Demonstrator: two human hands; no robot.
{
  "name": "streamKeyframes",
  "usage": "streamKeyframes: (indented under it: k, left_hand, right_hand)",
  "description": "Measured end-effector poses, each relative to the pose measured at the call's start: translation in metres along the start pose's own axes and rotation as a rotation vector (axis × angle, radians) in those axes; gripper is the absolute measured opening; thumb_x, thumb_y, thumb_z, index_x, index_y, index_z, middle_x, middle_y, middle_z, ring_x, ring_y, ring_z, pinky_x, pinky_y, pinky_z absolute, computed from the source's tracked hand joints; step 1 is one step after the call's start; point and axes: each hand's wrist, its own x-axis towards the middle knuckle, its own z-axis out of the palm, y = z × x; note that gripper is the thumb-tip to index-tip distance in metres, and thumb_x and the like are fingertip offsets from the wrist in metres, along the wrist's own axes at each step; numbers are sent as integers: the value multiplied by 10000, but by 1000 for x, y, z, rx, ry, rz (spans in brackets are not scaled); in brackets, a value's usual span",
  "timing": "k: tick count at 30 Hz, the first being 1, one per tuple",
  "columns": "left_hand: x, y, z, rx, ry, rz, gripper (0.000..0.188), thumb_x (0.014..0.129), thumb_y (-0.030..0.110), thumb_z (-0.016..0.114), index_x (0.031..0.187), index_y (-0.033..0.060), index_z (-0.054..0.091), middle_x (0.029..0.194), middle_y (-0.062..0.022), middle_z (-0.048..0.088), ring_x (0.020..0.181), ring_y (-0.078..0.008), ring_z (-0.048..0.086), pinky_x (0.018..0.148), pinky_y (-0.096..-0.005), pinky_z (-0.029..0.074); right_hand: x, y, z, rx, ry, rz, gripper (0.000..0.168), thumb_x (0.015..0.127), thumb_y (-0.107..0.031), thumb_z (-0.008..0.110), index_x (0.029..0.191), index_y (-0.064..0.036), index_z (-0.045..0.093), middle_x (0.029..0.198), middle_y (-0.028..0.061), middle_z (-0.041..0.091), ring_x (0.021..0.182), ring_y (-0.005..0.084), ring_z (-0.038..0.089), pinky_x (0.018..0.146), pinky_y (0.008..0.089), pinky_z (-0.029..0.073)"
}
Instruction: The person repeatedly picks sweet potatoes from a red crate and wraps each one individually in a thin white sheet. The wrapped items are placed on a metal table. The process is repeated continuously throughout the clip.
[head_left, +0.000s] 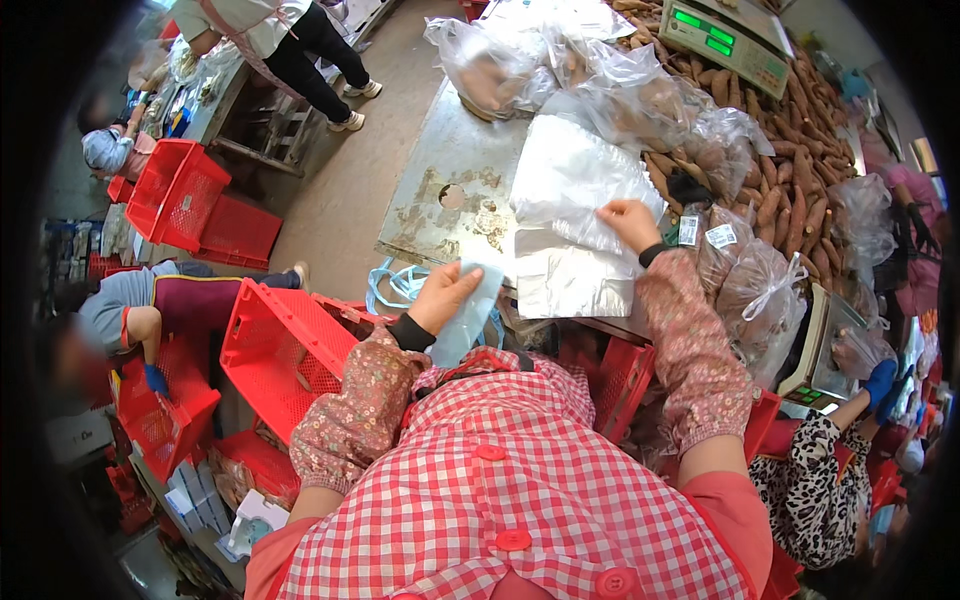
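My left hand (444, 298) grips a folded pale blue plastic sheet or bag (472, 311) in front of my checked apron. My right hand (631, 223) is at the right part of a stack of clear plastic bags (574, 184), its fingertips pinched together at the top layer; whether they hold the film is hard to tell. A second stack of folded plastic bags (574, 281) lies just below, at the near table edge. Light blue plastic straps (394, 283) hang by the table edge beside my left hand.
A metal table (450, 169) bears bagged sweet potatoes (487, 75), a large heap of loose ones (787, 180) and a digital scale (724, 45). Another scale (825, 345) stands at right. Red plastic crates (281, 352) are at my left. Several co-workers are around, one (202, 300) bending over a crate.
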Motion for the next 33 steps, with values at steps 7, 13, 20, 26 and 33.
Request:
streamKeyframes:
  k: [7, 13, 20, 26, 33]
  left_hand:
    - [10, -60, -3, 138, -74, -47, 297, 1015, 236, 527, 1123, -20, 632, 961, -21, 689, 827, -85, 620, 761, -252, 506]
    - [3, -32, 8, 347, -167, 32, 227, 1004, 202, 531, 1022, 6, 642, 733, 58, 511, 673, -48, 430, 603, -262, 394]
    - [2, -8, 22, 322, -241, -69, 199, 914, 56, 509, 1027, -23, 652, 827, -43, 657, 737, -114, 583, 675, -273, 474]
    - [9, -14, -27, -674, -319, -517, 464, 761, -91, 456, 1219, -45, 517, 1162, -195, 640, 840, -228, 651, 752, -356, 554]
    - [-14, 85, -110, -850, 23, 39, 126, 867, 85, 475, 945, 11, 540, 766, -54, 507, 579, -105, 379, 587, -275, 339]
  right_hand:
    - [-16, -118, -15, 61, 795, -322, 438, 856, -140, 702, 1246, -6, 553, 1220, 172, 576, 1031, 285, 606, 866, 359, 487]
    - [-110, -154, 81, 416, -9, -330, 306, 846, -145, 723, 1107, 5, 667, 1070, 116, 695, 956, 202, 659, 839, 298, 497]
    - [-84, -99, 55, 771, -151, -2, 232, 916, -178, 662, 1027, 21, 703, 927, 78, 732, 797, 89, 623, 727, 251, 495]
    - [-83, -27, 65, -423, 164, -525, 216, 797, -157, 697, 984, -53, 665, 964, 90, 653, 903, 287, 618, 784, 384, 485]
    - [-100, -52, 55, -366, 99, -533, 312, 741, -253, 743, 977, -79, 637, 1016, 84, 613, 988, 263, 580, 886, 414, 436]
